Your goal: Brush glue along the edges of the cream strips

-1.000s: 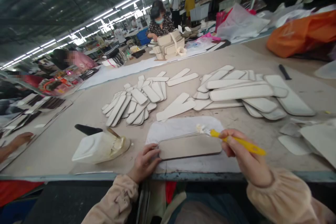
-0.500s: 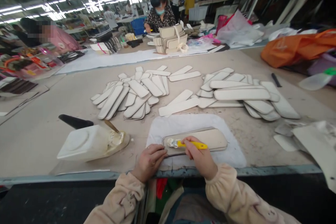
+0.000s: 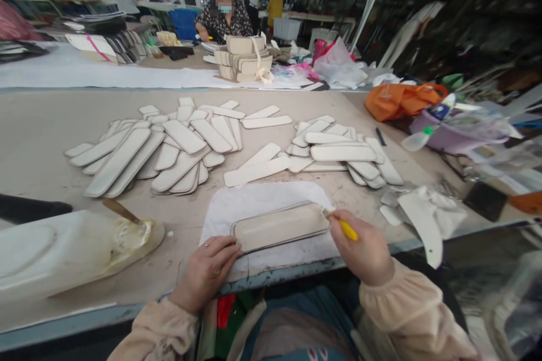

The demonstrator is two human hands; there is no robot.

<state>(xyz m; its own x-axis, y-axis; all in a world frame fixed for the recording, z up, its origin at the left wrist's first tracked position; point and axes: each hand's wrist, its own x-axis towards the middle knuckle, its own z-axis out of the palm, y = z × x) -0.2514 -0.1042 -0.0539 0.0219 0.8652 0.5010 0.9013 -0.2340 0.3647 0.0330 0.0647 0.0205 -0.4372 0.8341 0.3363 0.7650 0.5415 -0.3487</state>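
At the near edge of the bench (image 3: 42, 118), the left hand (image 3: 207, 271) lies open, its fingertips pressing on the left end of a long, round-ended beige panel (image 3: 279, 227). The panel rests on a white sheet (image 3: 254, 197). The right hand (image 3: 364, 251) is clenched round a yellow-handled brush (image 3: 348, 229), whose tip touches the panel's right end. To the left sits a white plastic tub (image 3: 51, 248) holding a wooden stick (image 3: 121, 211). Farther off lie two heaps of pale strips (image 3: 169, 146), and beyond them a tied stack of panels (image 3: 245, 59).
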